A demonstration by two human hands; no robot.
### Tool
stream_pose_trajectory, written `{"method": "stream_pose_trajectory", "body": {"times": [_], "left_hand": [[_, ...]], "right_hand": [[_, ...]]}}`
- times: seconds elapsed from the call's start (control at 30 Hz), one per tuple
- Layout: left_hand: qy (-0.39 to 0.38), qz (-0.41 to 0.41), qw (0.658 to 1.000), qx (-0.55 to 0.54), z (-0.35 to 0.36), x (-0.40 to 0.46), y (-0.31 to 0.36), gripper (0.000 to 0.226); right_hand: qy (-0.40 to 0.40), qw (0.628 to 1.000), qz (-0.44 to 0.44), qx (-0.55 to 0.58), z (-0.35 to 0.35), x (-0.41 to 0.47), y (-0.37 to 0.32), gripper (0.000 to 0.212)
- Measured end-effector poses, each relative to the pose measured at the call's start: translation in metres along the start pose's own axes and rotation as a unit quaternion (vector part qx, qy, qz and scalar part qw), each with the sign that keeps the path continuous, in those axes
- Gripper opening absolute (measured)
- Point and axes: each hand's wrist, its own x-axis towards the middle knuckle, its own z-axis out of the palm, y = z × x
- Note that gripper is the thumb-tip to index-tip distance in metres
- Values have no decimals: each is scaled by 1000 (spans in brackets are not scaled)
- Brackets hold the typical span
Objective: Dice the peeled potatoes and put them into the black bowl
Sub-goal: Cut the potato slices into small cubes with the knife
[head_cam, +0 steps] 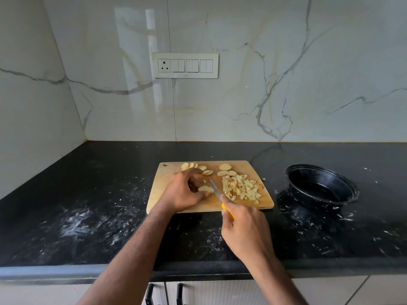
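Pale diced potato (241, 188) is being heaped beside uncut slices (224, 169) on the board; the black bowl (322, 185) is being kept upright rightward.

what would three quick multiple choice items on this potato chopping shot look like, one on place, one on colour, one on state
1. Where is the black bowl?
A. right of the cutting board
B. on the board
C. left of the board

2. What colour is the knife handle?
A. red
B. yellow
C. black

3. What is in the bowl?
A. diced potato
B. whole potatoes
C. no potato yet

Answers: 1 A, it stands on the counter right of the cutting board. 2 B, yellow shows above the right hand. 3 C, the diced potato lies on the board, while the left hand holds slices.
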Motion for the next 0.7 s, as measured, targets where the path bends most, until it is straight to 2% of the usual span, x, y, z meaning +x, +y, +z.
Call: {"method": "stream_pose_trajectory", "body": {"times": [0.37,0.7], "left_hand": [[3,5,1000,13,-2,1,-3,47],[-22,18,1000,0,-2,3,-5,54]], "right_hand": [[-39,999,-3,-20,12,14,-8,39],[-70,997,1,-6,13,13,-5,38]]}}
